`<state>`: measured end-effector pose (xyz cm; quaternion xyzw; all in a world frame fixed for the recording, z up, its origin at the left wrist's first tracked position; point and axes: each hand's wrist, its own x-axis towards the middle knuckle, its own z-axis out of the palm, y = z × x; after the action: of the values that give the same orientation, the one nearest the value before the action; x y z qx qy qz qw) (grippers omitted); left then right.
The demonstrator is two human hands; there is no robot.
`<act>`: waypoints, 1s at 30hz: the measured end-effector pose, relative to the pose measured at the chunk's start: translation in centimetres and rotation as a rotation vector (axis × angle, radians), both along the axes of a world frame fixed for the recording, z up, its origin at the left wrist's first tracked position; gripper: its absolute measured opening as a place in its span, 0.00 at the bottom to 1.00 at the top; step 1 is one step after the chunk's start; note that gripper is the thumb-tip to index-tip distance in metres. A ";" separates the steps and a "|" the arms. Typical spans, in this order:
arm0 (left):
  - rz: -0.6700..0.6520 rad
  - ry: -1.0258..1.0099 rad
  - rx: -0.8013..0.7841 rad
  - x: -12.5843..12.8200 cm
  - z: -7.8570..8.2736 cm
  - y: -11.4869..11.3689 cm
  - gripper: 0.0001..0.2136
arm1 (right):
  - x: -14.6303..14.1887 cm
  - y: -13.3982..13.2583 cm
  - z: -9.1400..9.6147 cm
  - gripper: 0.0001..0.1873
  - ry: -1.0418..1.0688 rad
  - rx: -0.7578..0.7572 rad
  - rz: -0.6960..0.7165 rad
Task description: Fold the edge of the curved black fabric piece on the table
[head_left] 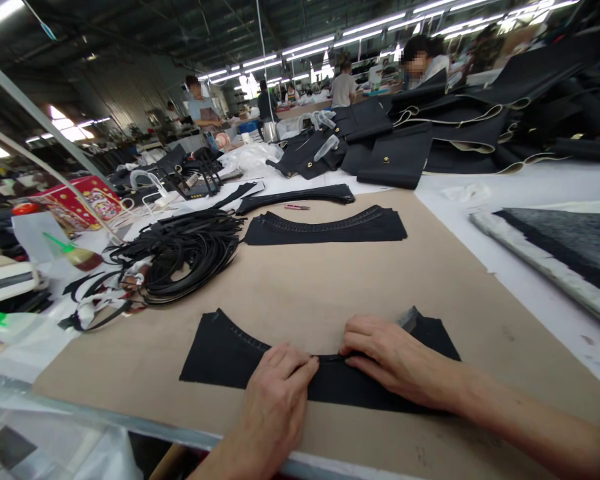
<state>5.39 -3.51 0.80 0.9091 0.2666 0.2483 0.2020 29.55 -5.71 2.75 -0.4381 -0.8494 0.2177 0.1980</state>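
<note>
Fingers (363, 342) of both hands pinched at the curved edge of a black panel (333, 383)

The edge is gripped near the middle of its curve by the left hand (280, 390); thumb and forefinger are drawn together with almost no gap. The same edge is gripped by the right hand (387, 353), just beside the left; its fingers are curled and its thumb is brought close under the forefinger. A short length of edge is exposed between the two hands. A grey item (409, 320) is partly covered by the right hand; whether it is held cannot be told. The panel's left curve is lined with short marks.

The panel is laid flat on a brown board (290, 280), which is supported by a white-covered table (535, 293). Beyond it, a second black panel (325, 237) is placed with its curved side facing away, and that curve is also marked. Just behind are set a small pink tool (297, 207) and long curved black pieces (300, 197). A coil of black straps (195, 267) is positioned at the board's left rear. Grey sheets (575, 247) are placed at the right. Farther back, black material with pale edges (460, 137) is heaped. Co-workers (343, 88) are seen in the background.
</note>
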 end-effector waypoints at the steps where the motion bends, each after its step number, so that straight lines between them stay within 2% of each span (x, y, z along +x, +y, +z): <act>1: 0.035 -0.014 -0.023 0.2 0.1 0.1 0.15 | 0.0 0.0 0.0 0.06 -0.003 -0.002 -0.002; 4: 0.149 -0.030 -0.063 1.6 0.1 0.2 0.13 | -0.1 0.1 0.0 0.07 -0.010 -0.009 -0.015; 6: 0.173 -0.012 -0.078 2.7 0.2 0.1 0.14 | 0.0 0.1 -0.1 0.08 -0.010 -0.007 -0.018; 12: 0.140 0.045 -0.046 3.8 -0.3 -0.9 0.15 | 0.2 -0.2 -0.2 0.08 0.006 0.004 -0.002; 17: 0.071 0.039 0.157 3.0 -1.6 -2.1 0.20 | 0.7 -0.2 0.0 0.08 0.039 0.021 0.013; 19: 0.035 0.050 0.180 2.7 -1.7 -2.2 0.23 | 1.1 -0.1 -0.1 0.08 0.033 0.016 0.014; 26: -0.048 0.047 0.053 1.0 0.1 -0.6 0.17 | 1.9 -0.5 -0.2 0.08 0.006 -0.013 -0.002; 30: 0.055 0.000 -0.029 1.5 0.4 -0.2 0.11 | 1.6 -0.6 -0.1 0.09 0.006 -0.007 -0.010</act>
<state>6.87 -3.76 1.21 0.8984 0.2953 0.2496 0.2082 31.17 -6.34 2.67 -0.4426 -0.8458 0.2208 0.2001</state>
